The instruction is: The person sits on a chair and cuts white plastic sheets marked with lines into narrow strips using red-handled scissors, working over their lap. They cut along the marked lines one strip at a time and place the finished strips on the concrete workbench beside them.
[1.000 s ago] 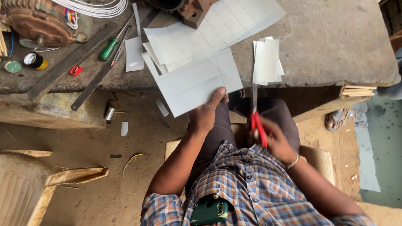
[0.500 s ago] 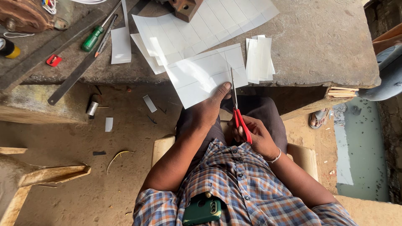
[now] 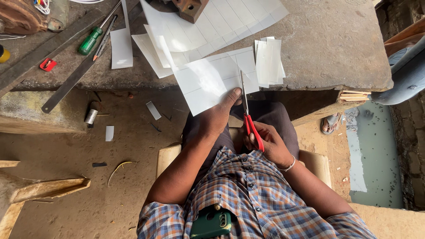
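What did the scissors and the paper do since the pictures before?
The red-handled scissors in the right hand moved forward, so the blades now lie farther into the white sheet. The left hand kept holding that sheet. The stack of cut pieces stayed put.

Soft daylight, sharp focus, mild glare on the white sheet (image 3: 208, 84), wide-angle bending at edges.

A green-handled screwdriver (image 3: 90, 40) and a flat metal bar (image 3: 73, 79) lie at upper left on the counter (image 3: 336, 48), a small red piece (image 3: 48, 64) beside them; cut white slips (image 3: 268, 61) sit upper centre.
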The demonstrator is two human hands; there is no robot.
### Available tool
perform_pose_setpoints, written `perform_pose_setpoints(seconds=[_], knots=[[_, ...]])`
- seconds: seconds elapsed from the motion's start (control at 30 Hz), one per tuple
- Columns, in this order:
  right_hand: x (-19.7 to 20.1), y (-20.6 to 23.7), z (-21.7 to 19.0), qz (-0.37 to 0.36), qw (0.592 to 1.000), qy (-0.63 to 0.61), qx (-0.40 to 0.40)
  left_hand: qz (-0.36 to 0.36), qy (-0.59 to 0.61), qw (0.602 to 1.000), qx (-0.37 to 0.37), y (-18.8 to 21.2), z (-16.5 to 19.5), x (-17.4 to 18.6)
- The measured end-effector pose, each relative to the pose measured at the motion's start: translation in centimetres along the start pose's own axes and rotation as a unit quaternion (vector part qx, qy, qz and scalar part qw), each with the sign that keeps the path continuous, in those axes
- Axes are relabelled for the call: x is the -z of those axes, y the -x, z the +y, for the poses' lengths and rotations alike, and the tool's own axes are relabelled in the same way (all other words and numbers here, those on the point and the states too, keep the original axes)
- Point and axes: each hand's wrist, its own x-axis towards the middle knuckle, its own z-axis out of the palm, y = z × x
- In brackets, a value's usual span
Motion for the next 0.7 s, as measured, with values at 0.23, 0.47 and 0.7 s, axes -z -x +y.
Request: perform_pose_setpoints(seconds=[0.23, 0.47, 0.7], knots=[[-0.1, 0.2, 0.3, 0.002, 1.0, -0.011, -0.011, 0.006, 0.032, 0.999, 0.008, -0.1, -0.4, 0.0], [-0.1, 0.3, 0.0, 0.003, 1.0, 0.021, -0.007, -0.01, 0.033, 0.999, 0.003, 0.0, 0.3, 0.1], [0.1, 0.2, 0.2, 0.0, 1.0, 0.017, -0.001, -0.026, 0.04, 0.999, -0.027, 0.0, 0.8, 0.0]])
